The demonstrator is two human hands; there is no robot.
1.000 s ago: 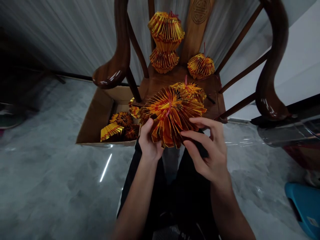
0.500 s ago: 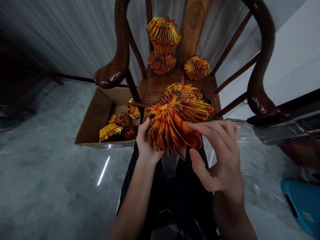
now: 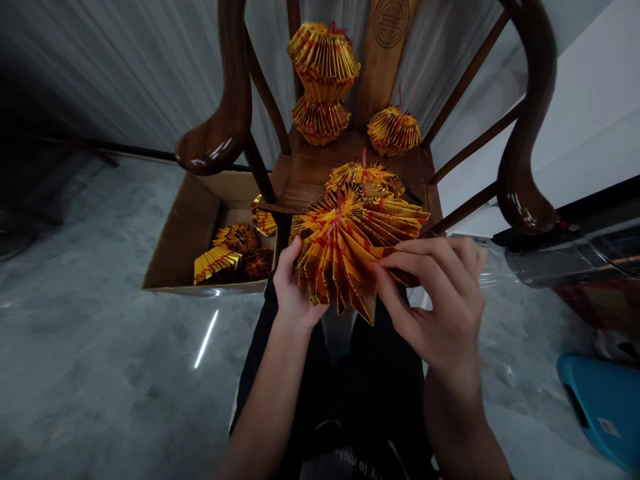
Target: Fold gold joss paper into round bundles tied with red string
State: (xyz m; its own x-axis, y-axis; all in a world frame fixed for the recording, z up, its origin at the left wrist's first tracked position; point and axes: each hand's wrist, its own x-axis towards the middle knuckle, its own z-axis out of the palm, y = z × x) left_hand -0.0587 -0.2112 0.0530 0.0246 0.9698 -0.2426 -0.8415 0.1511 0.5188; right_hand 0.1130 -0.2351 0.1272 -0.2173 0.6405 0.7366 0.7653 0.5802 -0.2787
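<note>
Floor (image 3: 100,373) of polished grey stone spreads wide on our left and gives the most open room; on the right a blue object (image 3: 600,413) crowds the corner. Ahead stands a wooden chair (image 3: 305,175), its curved arms rising on both sides of our hands and its seat edge just behind the fan, so room there is tight. Beside its left leg a box (image 3: 183,233) holds more folded pieces. We hold a pleated gold-and-red paper fan (image 3: 350,247) above our lap, just in front of the seat. We judge it light, thin and springy, easily creased or torn at the pleat tips; the red-tied centre looks the firmest place to grip, the outer folds fit only for gentle pinching. Our left hand (image 3: 295,293) clasps the fan's left edge, thumb on top; our right hand (image 3: 440,313) pinches a fold at its right edge between thumb and fingertips. Finished lanterns (image 3: 323,73) sit at the back of the seat, and another lantern (image 3: 364,175) lies just behind the fan.
</note>
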